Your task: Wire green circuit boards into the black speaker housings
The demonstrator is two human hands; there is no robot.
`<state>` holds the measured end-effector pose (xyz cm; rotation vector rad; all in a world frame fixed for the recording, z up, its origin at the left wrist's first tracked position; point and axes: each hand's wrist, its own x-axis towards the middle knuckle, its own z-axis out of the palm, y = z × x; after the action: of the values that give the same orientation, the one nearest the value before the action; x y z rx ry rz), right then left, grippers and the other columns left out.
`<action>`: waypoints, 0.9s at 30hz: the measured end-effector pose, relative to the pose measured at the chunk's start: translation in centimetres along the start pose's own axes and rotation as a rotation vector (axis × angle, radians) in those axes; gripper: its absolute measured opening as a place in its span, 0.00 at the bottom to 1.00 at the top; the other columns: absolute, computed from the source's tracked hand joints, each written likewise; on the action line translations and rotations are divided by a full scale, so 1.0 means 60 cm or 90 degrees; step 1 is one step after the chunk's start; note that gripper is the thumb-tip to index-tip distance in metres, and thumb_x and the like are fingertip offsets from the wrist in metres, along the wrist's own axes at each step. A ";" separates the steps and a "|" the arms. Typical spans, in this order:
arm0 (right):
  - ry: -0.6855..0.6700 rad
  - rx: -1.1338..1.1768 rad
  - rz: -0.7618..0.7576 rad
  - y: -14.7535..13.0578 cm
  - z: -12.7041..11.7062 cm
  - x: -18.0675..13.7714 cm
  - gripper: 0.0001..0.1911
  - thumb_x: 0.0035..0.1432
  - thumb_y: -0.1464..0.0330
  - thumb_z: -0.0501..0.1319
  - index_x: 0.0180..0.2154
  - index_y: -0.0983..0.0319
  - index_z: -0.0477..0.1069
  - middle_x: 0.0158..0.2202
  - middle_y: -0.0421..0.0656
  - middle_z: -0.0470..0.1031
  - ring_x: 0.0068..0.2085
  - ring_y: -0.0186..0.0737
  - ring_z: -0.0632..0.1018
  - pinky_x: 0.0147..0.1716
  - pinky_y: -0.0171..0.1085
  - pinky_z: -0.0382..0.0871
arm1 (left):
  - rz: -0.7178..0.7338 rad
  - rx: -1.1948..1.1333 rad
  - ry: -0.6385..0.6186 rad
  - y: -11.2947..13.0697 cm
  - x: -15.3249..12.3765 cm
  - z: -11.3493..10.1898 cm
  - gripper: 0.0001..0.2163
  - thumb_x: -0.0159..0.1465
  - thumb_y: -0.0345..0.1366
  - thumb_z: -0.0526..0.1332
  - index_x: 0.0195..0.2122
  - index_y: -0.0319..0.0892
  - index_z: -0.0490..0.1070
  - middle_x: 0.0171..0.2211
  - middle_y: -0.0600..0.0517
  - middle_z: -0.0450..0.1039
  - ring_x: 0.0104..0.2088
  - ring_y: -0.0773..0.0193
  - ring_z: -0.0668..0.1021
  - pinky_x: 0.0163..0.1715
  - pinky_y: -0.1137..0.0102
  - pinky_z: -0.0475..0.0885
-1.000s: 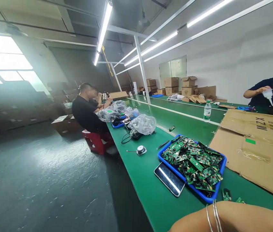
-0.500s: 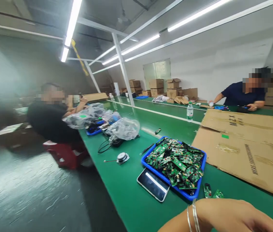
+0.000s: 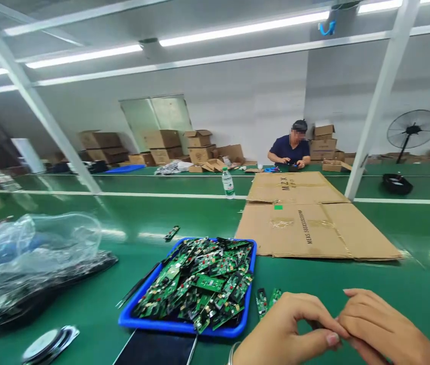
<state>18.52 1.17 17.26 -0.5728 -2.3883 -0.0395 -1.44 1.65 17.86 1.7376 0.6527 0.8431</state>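
Both hands are close together at the lower right, fingertips touching above the green table. My left hand (image 3: 293, 329), with a bracelet at the wrist, has its thumb and fingers closed in a pinch. My right hand (image 3: 384, 327) meets it with bent, closed fingers. Whatever lies between them is hidden. Just beyond the left hand lie two small green circuit boards (image 3: 261, 302), one partly covered by it. To the left a blue tray (image 3: 252, 291) is heaped with similar boards (image 3: 207, 282).
A dark-screened phone (image 3: 156, 349), tweezers (image 3: 139, 285) and a round speaker (image 3: 49, 344) lie around the tray. Clear plastic bags (image 3: 59, 235) fill the left. Flattened cardboard (image 3: 314, 228) lies beyond the hands, beside a water bottle (image 3: 227, 183). A person (image 3: 291, 149) works across the table.
The view has swung right, so the tray appears further left. My right hand has come into view, touching the left. The co-worker on the left is out of view.
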 end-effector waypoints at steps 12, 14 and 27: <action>-0.035 0.015 0.101 -0.022 0.005 0.005 0.12 0.61 0.76 0.48 0.28 0.62 0.65 0.24 0.39 0.67 0.28 0.31 0.68 0.47 0.37 0.64 | -0.183 0.167 -0.010 0.010 0.007 0.010 0.06 0.49 0.25 0.66 0.28 0.40 0.75 0.28 0.56 0.74 0.31 0.69 0.73 0.40 0.74 0.61; -0.048 0.019 0.109 -0.023 0.009 0.002 0.15 0.63 0.75 0.46 0.28 0.62 0.66 0.24 0.39 0.67 0.28 0.31 0.68 0.47 0.38 0.63 | -0.201 0.186 -0.037 0.008 0.008 0.009 0.05 0.50 0.26 0.66 0.28 0.40 0.74 0.28 0.56 0.74 0.32 0.69 0.73 0.40 0.74 0.61; -0.121 -0.039 0.109 -0.016 0.021 -0.002 0.19 0.66 0.73 0.43 0.28 0.63 0.67 0.25 0.40 0.67 0.29 0.33 0.67 0.44 0.39 0.61 | -0.203 0.188 -0.034 0.000 0.007 0.003 0.02 0.54 0.32 0.65 0.28 0.41 0.73 0.29 0.57 0.73 0.33 0.69 0.72 0.37 0.76 0.61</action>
<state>17.46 0.50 16.34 -0.8408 -2.5190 0.0183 -1.03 1.86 17.92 1.8431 1.0273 0.4947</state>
